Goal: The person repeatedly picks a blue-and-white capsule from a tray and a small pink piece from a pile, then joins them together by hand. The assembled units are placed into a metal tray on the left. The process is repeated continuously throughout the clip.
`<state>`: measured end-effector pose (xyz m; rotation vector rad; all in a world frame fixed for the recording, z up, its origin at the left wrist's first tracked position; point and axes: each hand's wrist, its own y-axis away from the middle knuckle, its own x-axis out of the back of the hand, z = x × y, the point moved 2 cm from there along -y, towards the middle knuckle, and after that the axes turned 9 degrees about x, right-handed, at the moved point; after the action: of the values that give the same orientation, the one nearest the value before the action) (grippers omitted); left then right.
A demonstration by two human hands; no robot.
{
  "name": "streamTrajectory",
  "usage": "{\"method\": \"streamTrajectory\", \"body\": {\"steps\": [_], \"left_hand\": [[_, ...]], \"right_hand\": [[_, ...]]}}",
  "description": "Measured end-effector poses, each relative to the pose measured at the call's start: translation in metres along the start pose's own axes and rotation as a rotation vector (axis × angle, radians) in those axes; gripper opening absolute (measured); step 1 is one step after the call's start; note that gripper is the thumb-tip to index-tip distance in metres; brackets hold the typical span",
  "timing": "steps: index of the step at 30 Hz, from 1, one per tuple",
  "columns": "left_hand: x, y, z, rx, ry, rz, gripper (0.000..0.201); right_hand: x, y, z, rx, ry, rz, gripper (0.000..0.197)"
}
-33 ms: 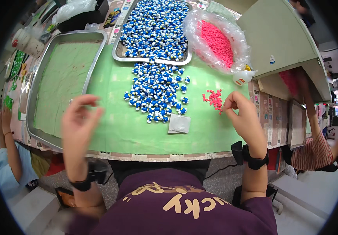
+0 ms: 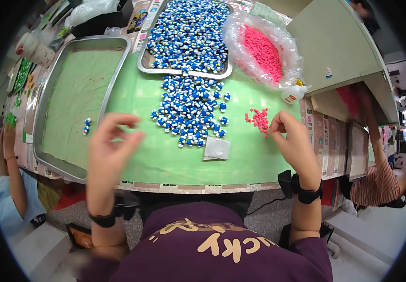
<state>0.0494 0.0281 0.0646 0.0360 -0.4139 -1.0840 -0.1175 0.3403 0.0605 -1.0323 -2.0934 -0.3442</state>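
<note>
- the left hand (image 2: 116, 141) hung blurred above the green cloth (image 2: 165, 169), near the right edge of the lined metal tray (image 2: 114, 80); its fingers were curled and the thumb stood apart, leaving a gap.
- the right hand (image 2: 290, 131) was at the edge of a loose cluster of pink bits (image 2: 259, 118), thumb and forefinger drawn close together; i could not tell whether they pinched one.
- a heap of blue-and-white pieces (image 2: 186, 110) lay mid-cloth, between the hands, and more filled the far tray (image 2: 207, 75) behind it.
- a short row (image 2: 87, 126) of similar pieces lay inside the lined metal tray.
- a pale square pad (image 2: 217, 148) lay just below the heap.
- an open plastic bag (image 2: 288, 51) held more pink bits, a white bottle (image 2: 293, 93) just beside it.
</note>
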Motion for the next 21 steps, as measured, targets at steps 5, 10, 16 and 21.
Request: {"method": "streamTrajectory", "body": {"steps": [5, 10, 16, 21], "left_hand": [[-0.061, 0.0, 0.007, -0.058, -0.153, -0.245, 0.022], [-0.07, -0.002, 0.001, -0.074, -0.383, -0.205, 0.022], [-0.074, -0.002, -0.003, -0.086, -0.396, -0.132, 0.018], [-0.056, -0.007, -0.006, 0.047, -0.125, -0.198, 0.018]], "right_hand": [[-0.003, 0.005, 0.007, -0.031, 0.008, -0.016, 0.012], [-0.001, 0.009, 0.011, -0.028, -0.027, -0.011, 0.011], [-0.003, 0.007, 0.013, -0.056, -0.037, -0.008, 0.011], [-0.01, 0.008, 0.006, -0.038, 0.019, -0.02, 0.014]]}}
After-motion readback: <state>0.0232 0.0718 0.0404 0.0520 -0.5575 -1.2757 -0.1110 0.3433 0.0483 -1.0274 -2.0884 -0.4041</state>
